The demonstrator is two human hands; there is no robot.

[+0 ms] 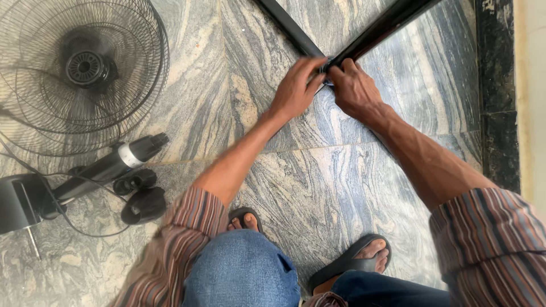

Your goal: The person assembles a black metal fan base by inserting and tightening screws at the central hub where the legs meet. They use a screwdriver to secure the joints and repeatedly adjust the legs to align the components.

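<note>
Two long black bars cross on the marble floor: one bar (287,25) runs up to the left, the other bar (387,23) runs up to the right. My left hand (296,88) and my right hand (355,88) meet at the joint (329,63) where the bars cross, fingertips pressed on it. Whatever small part lies under the fingers is hidden. Both forearms reach forward from striped sleeves.
A black wire fan head (79,68) lies at the left with its pole (111,167), a cord and two black knobs (142,196) beside it. A dark box (20,202) sits at the left edge. My sandalled feet (364,258) stand below; a dark border strip (497,85) runs along the right.
</note>
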